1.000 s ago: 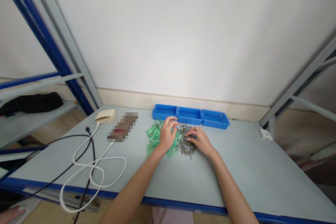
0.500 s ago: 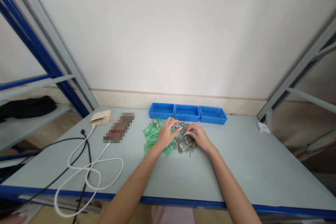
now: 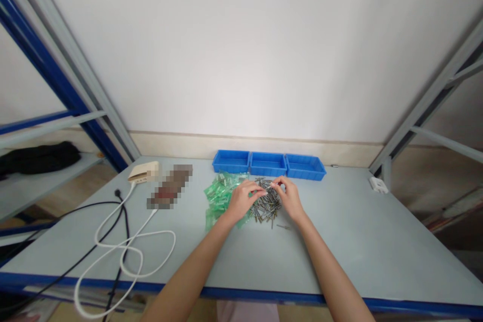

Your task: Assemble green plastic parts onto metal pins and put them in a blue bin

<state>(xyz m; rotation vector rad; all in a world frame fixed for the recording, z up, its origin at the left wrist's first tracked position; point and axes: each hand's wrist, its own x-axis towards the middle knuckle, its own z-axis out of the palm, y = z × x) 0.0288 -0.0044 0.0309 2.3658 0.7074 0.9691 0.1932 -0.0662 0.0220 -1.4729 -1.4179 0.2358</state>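
Note:
A pile of thin metal pieces [image 3: 266, 207], like small bits or screws, some with brass-coloured ends, lies mid-table. Over its left side is my left hand [image 3: 243, 200], thumb and fingertips pinched together. My right hand [image 3: 290, 201] is closed in a pinch at the pile's upper right. The two sets of fingertips nearly meet; what they hold is too small to make out. Green plastic bags [image 3: 221, 193] lie left of the pile, partly under my left hand and wrist. A loose thin metal piece [image 3: 284, 227] rests below my right hand.
Three blue bins [image 3: 267, 172] stand in a row behind the pile. To the left are a beige box-shaped device [image 3: 142, 173], a blurred-out flat object [image 3: 169, 188], a white cable [image 3: 171, 249] and black cables. A white adapter [image 3: 378, 184] sits at the far right.
My left hand has come slightly lower and its fingers have closed into a pinch. My right hand has shifted slightly right. A loose metal piece now shows below the right hand.

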